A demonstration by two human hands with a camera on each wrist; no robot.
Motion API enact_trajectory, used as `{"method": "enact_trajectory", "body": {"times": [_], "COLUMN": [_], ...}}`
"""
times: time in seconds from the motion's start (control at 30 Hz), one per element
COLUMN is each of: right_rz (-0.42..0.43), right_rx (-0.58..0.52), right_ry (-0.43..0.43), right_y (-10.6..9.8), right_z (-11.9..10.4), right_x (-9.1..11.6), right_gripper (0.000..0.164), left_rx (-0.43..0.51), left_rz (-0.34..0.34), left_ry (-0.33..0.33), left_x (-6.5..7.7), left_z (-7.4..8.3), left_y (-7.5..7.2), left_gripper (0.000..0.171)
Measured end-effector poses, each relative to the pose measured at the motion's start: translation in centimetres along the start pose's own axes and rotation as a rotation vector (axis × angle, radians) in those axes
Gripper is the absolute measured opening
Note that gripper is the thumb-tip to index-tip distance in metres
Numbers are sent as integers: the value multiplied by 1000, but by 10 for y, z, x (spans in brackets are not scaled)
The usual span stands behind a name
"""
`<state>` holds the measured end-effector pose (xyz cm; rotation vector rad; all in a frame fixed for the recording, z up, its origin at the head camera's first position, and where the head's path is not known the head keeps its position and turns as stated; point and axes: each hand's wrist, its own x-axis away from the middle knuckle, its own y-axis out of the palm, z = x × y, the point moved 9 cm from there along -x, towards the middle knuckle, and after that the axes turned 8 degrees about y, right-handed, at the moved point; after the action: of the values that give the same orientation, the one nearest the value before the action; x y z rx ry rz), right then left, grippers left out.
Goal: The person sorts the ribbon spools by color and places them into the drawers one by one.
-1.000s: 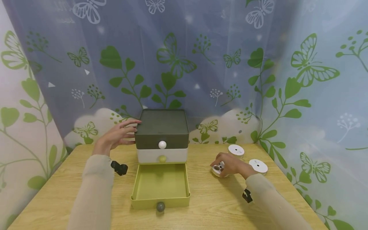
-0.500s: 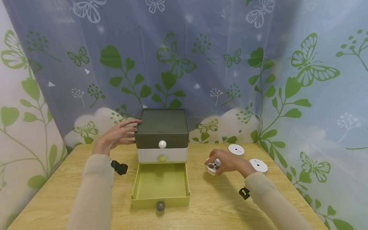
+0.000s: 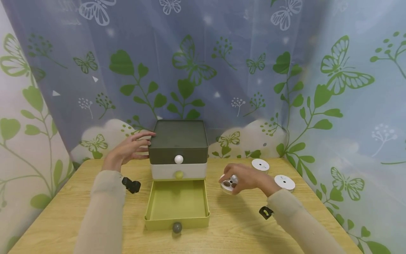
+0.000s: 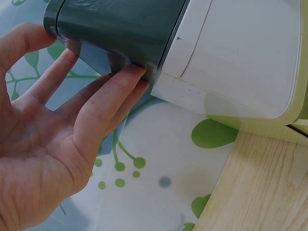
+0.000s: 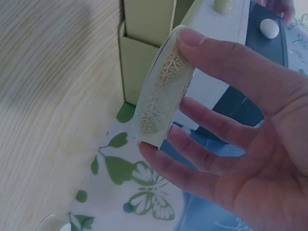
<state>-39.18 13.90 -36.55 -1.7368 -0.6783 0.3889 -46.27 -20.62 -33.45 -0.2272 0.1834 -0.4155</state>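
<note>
My right hand (image 3: 245, 176) pinches a white ribbon spool (image 3: 226, 189) by its edge, thumb on one side and fingers on the other. In the right wrist view, patterned ribbon with a gold lattice shows round the spool (image 5: 161, 91). My left hand (image 3: 128, 150) rests its fingertips against the left side of a small chest of drawers (image 3: 178, 135); in the left wrist view its fingers (image 4: 108, 98) meet the dark green top section. The chest's lowest drawer (image 3: 158, 224), yellow-green with a grey knob, is pulled out with nothing in it.
Two more white spools, a rear one (image 3: 260, 164) and a nearer one (image 3: 284, 182), lie on the right of the wooden table (image 3: 234, 229). The white middle drawer (image 3: 165, 171) is pushed in. A butterfly-patterned curtain (image 3: 203, 70) stands behind the table.
My right hand has moved left with the spool, from beside the other spools towards the chest. My left hand and the pulled-out drawer have stayed in place.
</note>
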Motion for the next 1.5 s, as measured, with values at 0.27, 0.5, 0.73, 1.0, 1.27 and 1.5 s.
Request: {"method": "enact_trajectory", "body": {"times": [0.27, 0.5, 0.73, 1.0, 1.27, 1.5], "right_rz": [-8, -14, -32, -38, -46, -63], "right_rx": [9, 11, 31, 37, 45, 55], "right_ry": [-29, -68, -101, -116, -142, -147], "right_y": [-1, 2, 6, 11, 14, 18], "right_z": [-22, -43, -59, -75, -93, -106], "right_x": [-1, -5, -12, -22, -30, -38], "right_gripper": [52, 51, 51, 53, 52, 52], "left_rx": [-11, -14, -2, 6, -3, -10], "left_rz": [10, 7, 0, 0, -1, -6], "left_ry": [-6, -1, 0, -2, 4, 13], "left_x": [0, 1, 1, 3, 3, 3], "left_z": [0, 2, 4, 4, 4, 4], "left_y": [-1, 0, 2, 3, 4, 3], "left_gripper": [56, 57, 58, 58, 58, 58]}}
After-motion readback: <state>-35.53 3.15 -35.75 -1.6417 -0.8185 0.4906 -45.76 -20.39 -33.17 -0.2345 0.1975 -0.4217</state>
